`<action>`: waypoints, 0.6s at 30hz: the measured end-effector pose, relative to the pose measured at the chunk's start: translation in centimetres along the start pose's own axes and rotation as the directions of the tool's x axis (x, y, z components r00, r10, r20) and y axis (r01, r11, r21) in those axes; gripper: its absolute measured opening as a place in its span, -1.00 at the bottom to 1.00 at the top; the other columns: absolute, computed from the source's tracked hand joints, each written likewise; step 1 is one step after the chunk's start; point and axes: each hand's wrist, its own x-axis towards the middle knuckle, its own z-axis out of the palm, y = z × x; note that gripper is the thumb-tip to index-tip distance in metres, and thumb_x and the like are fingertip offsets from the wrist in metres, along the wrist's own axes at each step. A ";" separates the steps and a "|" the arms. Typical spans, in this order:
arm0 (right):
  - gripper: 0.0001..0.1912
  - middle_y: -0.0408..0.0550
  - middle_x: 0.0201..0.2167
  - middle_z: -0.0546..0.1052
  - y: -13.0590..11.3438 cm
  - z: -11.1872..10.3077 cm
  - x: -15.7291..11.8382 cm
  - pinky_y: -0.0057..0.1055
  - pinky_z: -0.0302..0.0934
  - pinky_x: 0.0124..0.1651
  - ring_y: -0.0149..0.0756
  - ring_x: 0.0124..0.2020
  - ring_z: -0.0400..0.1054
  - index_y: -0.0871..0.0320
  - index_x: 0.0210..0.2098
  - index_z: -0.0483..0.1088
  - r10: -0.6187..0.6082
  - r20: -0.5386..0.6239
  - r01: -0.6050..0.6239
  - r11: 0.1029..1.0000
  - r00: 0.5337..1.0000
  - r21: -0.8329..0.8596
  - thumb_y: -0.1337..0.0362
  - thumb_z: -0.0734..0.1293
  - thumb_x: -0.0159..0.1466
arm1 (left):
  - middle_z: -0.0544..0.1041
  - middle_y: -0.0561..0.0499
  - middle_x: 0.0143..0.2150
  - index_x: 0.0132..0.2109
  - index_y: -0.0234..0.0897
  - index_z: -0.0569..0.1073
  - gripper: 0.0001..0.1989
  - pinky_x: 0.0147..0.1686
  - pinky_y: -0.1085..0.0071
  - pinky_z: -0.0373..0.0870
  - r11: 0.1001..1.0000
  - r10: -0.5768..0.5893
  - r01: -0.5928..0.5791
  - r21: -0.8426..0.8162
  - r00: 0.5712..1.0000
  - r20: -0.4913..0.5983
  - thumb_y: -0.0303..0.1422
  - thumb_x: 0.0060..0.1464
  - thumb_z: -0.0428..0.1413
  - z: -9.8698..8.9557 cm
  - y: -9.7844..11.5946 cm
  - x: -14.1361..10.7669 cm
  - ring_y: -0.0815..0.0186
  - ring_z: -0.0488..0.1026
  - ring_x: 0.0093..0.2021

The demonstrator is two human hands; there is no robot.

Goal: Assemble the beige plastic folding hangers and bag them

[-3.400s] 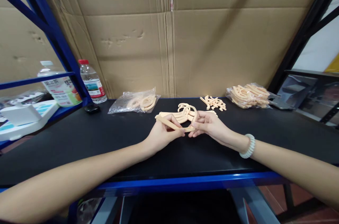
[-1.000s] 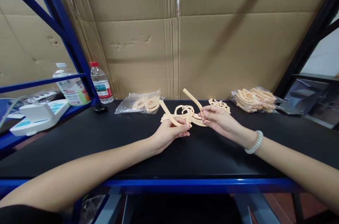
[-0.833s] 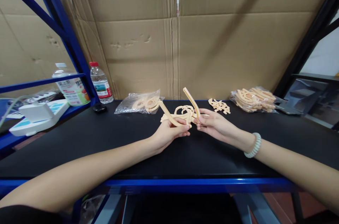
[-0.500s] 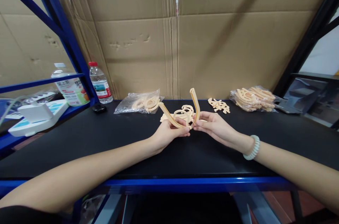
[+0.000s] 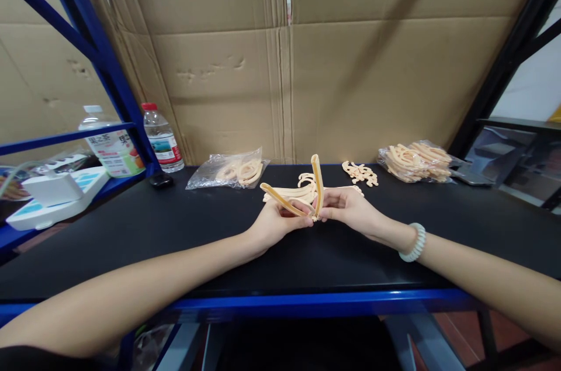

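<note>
My left hand [image 5: 280, 220] is closed on a long beige strip [image 5: 280, 198], which slants up to the left. Pinched in my right hand [image 5: 344, 207] is a second beige strip [image 5: 317, 175], standing nearly upright. The lower ends of both strips meet between my fingertips in a V; whether they are joined there I cannot tell. Behind my hands lie several beige scrolled pieces [image 5: 307, 181] on the black tabletop [image 5: 210, 260], partly hidden by my fingers and the strips.
A clear bag of beige rings [image 5: 249, 172] lies at the back left. Small scrolled pieces [image 5: 360, 173] and a bag of curved pieces [image 5: 416, 162] are at the back right. Bottles [image 5: 162, 140], a black object [image 5: 161, 180] and a white power strip [image 5: 56, 198] stand left. Cardboard [image 5: 228, 85] walls the back.
Both strips have dropped slightly and turned, showing more of their inner faces. My right hand has shifted a little left and down. The upper ends of the strips sit lower.
</note>
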 end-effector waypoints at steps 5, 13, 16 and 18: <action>-0.88 -0.10 -0.41 0.53 0.0 0.1 0.0 -0.32 0.37 -0.24 -0.32 -0.38 0.41 0.14 -0.40 0.49 -0.032 -0.022 0.031 0.998 0.999 -0.045 0.29 0.44 0.03 | 0.59 -0.03 -0.38 -0.39 -0.32 0.53 -0.81 -0.16 0.31 0.43 0.999 0.041 -0.040 0.022 0.999 -0.011 -0.37 -0.20 0.35 0.1 -0.1 -0.2 0.24 0.54 -0.31; -0.87 -0.13 -0.49 0.51 -0.5 0.9 -0.2 -0.34 0.36 -0.31 -0.33 -0.44 0.42 0.15 -0.47 0.43 -0.060 -0.063 0.059 0.998 0.996 -0.018 0.29 0.45 0.02 | 0.59 -0.03 -0.44 -0.40 -0.35 0.51 -0.79 -0.23 0.35 0.48 0.999 0.005 -0.006 -0.037 0.999 -0.038 -0.38 -0.20 0.36 0.2 0.2 -0.3 0.28 0.54 -0.37; -0.81 -0.14 -0.50 0.50 -0.4 1.0 -0.1 -0.32 0.37 -0.30 -0.33 -0.46 0.42 0.16 -0.44 0.43 -0.054 -0.096 0.051 0.998 0.994 -0.034 0.24 0.48 0.01 | 0.59 -0.04 -0.43 -0.40 -0.37 0.50 -0.75 -0.23 0.34 0.50 0.994 -0.013 0.007 -0.112 0.999 -0.050 -0.37 -0.24 0.38 0.2 0.1 -0.2 0.28 0.54 -0.38; -0.77 -0.13 -0.48 0.50 -0.2 0.9 0.0 -0.31 0.38 -0.30 -0.34 -0.47 0.41 0.16 -0.42 0.43 -0.040 -0.119 0.037 0.999 0.992 -0.031 0.20 0.49 0.00 | 0.59 -0.06 -0.40 -0.39 -0.39 0.50 -0.73 -0.22 0.34 0.51 0.989 -0.022 0.013 -0.148 0.998 -0.057 -0.36 -0.25 0.39 0.1 0.0 -0.1 0.28 0.55 -0.37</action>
